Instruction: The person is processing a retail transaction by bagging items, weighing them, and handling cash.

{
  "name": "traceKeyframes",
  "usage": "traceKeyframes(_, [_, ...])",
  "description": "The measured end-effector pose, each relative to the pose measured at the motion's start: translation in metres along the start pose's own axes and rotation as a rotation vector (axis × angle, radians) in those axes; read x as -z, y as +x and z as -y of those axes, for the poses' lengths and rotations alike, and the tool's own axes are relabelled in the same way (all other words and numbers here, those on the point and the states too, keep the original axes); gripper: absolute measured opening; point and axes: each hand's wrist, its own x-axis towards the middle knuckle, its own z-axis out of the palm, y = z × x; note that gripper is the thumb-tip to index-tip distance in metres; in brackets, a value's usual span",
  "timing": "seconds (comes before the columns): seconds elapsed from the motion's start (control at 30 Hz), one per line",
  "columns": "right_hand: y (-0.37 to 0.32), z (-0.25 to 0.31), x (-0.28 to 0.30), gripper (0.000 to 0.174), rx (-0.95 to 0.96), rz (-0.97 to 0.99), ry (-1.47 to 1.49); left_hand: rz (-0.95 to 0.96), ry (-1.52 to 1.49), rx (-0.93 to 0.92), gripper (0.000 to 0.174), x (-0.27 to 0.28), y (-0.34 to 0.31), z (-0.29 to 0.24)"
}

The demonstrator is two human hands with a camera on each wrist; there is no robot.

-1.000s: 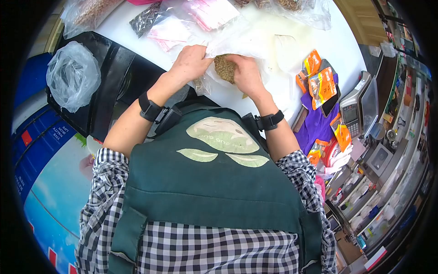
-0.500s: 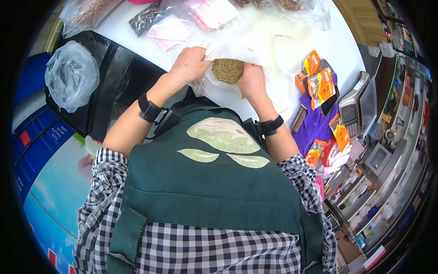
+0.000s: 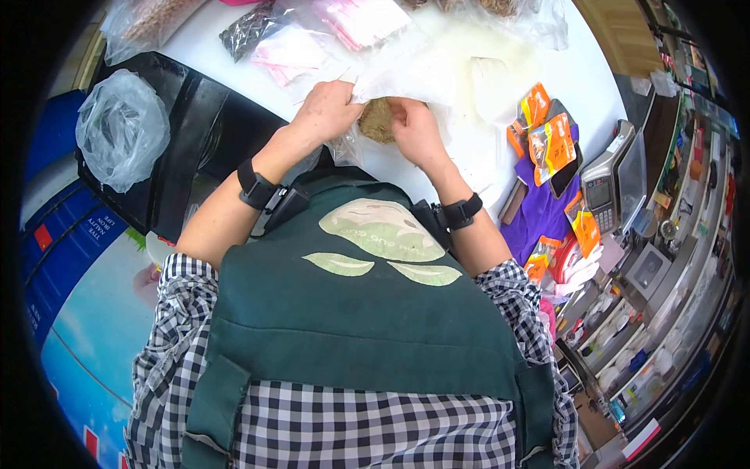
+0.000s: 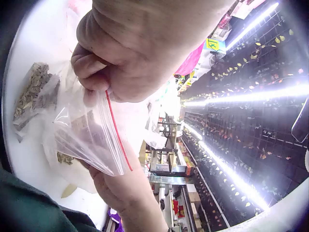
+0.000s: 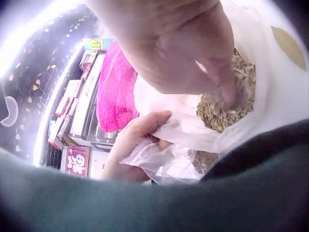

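A white plastic bag point(image 5: 263, 82) stands with its mouth spread, full of small greenish-brown seeds point(image 3: 376, 121). My left hand point(image 3: 326, 108) grips its rim at the left, along with a clear zip bag point(image 4: 91, 135) that has a red line by its opening. In the left wrist view this zip bag hangs flat below the curled fingers. My right hand point(image 3: 419, 134) reaches into the white bag's mouth from the right, thumb and fingers bent together. In the right wrist view its fingertips point(image 5: 228, 94) dig into the seeds, partly buried.
Pink-edged zip bags point(image 3: 293, 55) and a bag of dark dried goods point(image 3: 248, 33) lie behind on the white table. A clear scoop point(image 3: 491, 90) lies right of the bag. Orange packets point(image 3: 551, 148) rest on purple cloth point(image 3: 535, 207) beside a card terminal point(image 3: 601, 187).
My right hand drew back to the bag's right side, baring the seeds, then came left again with its fingers into them. My left hand stays at the rim.
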Motion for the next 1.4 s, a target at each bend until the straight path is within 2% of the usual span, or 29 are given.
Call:
traceKeyframes(0.03, [0.003,0.008,0.006,0.039,-0.003,0.000,0.003,-0.043,-0.011,-0.041,0.027,-0.003,-0.002,0.000])
traceKeyframes(0.1, [0.009,0.020,0.014,0.036,-0.138,0.040,0.353,-0.086,-0.020,-0.083,0.025,-0.003,-0.003,0.002])
traceKeyframes(0.23, [0.004,0.011,0.021,0.036,-0.149,0.040,0.258,-0.083,0.006,-0.078,0.024,0.001,-0.002,0.008])
traceKeyframes(0.3, [0.000,0.004,0.009,0.038,-0.294,0.209,0.284,-0.097,0.011,-0.100,0.024,0.001,-0.003,0.008])
traceKeyframes(0.33, [0.002,0.004,0.005,0.038,-0.294,0.209,0.284,-0.088,0.018,-0.097,0.024,0.001,-0.003,0.007])
traceKeyframes(0.4, [0.006,0.010,-0.002,0.040,-0.154,0.199,0.582,-0.080,0.027,-0.094,0.024,0.001,-0.004,0.005])
traceKeyframes(0.5, [0.013,0.017,0.018,0.039,-0.199,0.148,0.549,-0.090,0.003,-0.078,0.024,0.004,-0.005,0.008])
traceKeyframes(0.57, [0.011,0.018,0.017,0.039,-0.208,0.127,0.560,-0.035,-0.034,0.002,0.024,0.003,0.001,0.020])
traceKeyframes(0.63, [0.002,0.022,0.020,0.037,0.378,0.045,-0.014,-0.038,-0.058,0.002,0.025,0.000,0.005,0.023])
traceKeyframes(0.67, [0.001,0.027,0.015,0.037,0.375,0.044,-0.012,-0.035,-0.080,0.004,0.025,0.000,0.005,0.023])
traceKeyframes(0.73, [0.003,0.038,0.005,0.032,0.722,-0.039,-0.142,-0.047,-0.105,0.000,0.026,0.002,0.001,0.014])
traceKeyframes(0.87, [0.011,0.024,0.008,0.030,0.644,0.016,-0.326,-0.069,-0.095,-0.011,0.025,0.015,-0.006,0.003])
traceKeyframes(0.93, [0.009,0.025,0.020,0.030,0.226,0.300,-0.352,-0.066,-0.093,-0.020,0.025,0.016,-0.003,0.008])
traceKeyframes(1.07, [0.011,0.034,0.019,0.030,0.205,0.211,-0.242,-0.089,-0.080,-0.016,0.025,0.005,0.000,0.014])
traceKeyframes(1.13, [0.015,0.031,0.008,0.033,0.581,0.006,-0.327,-0.083,-0.098,0.000,0.026,0.003,0.001,0.014])
traceKeyframes(1.2, [0.016,0.026,0.011,0.035,0.582,0.040,-0.331,-0.081,-0.116,0.023,0.028,0.006,0.000,0.016])
traceKeyframes(1.27, [0.013,0.022,0.019,0.037,0.581,0.078,-0.340,-0.132,-0.042,-0.054,0.024,0.009,0.000,0.017])
traceKeyframes(1.33, [0.006,0.025,0.029,0.039,0.199,0.215,-0.274,-0.120,-0.052,-0.044,0.025,0.001,0.004,0.022])
traceKeyframes(1.37, [0.007,0.022,0.024,0.039,0.199,0.216,-0.278,-0.105,-0.060,-0.032,0.025,0.000,0.005,0.023])
traceKeyframes(1.4, [0.008,0.022,0.015,0.038,0.262,0.092,-0.252,-0.105,-0.060,-0.032,0.025,0.001,0.003,0.020])
